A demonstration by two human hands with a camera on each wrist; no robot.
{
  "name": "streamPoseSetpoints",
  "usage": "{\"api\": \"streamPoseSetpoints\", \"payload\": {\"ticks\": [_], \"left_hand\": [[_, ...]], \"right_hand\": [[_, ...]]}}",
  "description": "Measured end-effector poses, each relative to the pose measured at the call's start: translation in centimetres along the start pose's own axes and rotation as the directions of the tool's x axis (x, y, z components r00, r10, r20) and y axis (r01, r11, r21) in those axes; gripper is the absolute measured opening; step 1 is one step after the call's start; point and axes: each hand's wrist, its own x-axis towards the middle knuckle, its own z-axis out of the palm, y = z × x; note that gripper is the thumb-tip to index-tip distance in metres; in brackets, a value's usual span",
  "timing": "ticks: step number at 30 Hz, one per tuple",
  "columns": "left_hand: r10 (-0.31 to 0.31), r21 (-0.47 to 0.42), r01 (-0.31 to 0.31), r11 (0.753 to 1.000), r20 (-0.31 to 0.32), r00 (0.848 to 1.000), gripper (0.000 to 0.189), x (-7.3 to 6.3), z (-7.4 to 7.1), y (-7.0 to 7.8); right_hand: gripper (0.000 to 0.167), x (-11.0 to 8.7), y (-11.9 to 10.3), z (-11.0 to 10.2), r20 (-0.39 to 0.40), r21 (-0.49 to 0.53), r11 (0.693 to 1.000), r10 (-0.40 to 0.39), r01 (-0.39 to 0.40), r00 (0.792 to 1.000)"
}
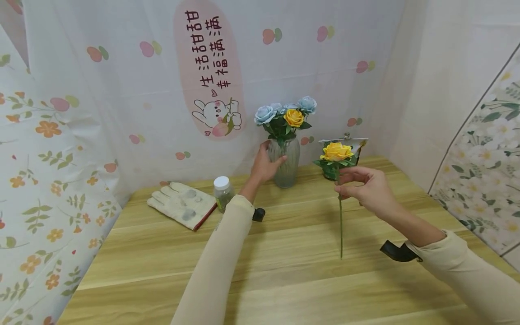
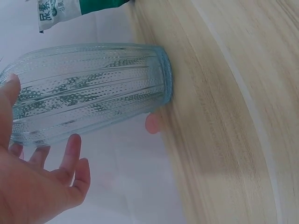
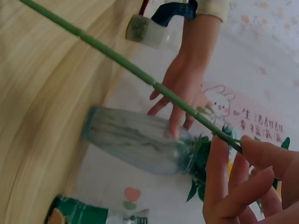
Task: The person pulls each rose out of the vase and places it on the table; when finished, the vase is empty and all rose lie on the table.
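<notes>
room to pass lies over the worktop (image 1: 292, 289) between the sleeves (image 1: 219, 262), lower centre; the vase (image 1: 288, 170) near centre, jar (image 1: 222, 195) and glove (image 1: 183, 205) left of centre, and held yellow rose (image 1: 337, 152) right of centre block the way.

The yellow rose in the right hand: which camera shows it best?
The head view: the yellow rose is there from top to bottom, pinched by the right hand. The right wrist view shows its stem close up but not clearly its bloom; the left wrist view shows none of it.

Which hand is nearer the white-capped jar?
Left. The left hand is at the glass vase, right of the jar; the right hand, farther right, pinches a yellow rose stem.
</notes>
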Motion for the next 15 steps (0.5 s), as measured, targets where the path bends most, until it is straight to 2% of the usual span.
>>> {"api": "streamPoseSetpoints", "payload": {"ticks": [7, 15], "left_hand": [[0.006, -0.001, -0.006, 1.000, 0.000, 1.000, 0.081, 0.0, 0.0, -0.1], [0.017, 0.003, -0.017, 1.000, -0.001, 1.000, 0.081, 0.2, 0.1, -0.1]], "right_hand": [[0.032, 0.3, 1.5, -2.3, 0.099, -0.011, 0.991, 0.135, -0.135, 0.986], [0.031, 0.9, 3.1, -4.4, 0.111, -0.005, 0.976, 0.219, -0.219, 0.969]]}}
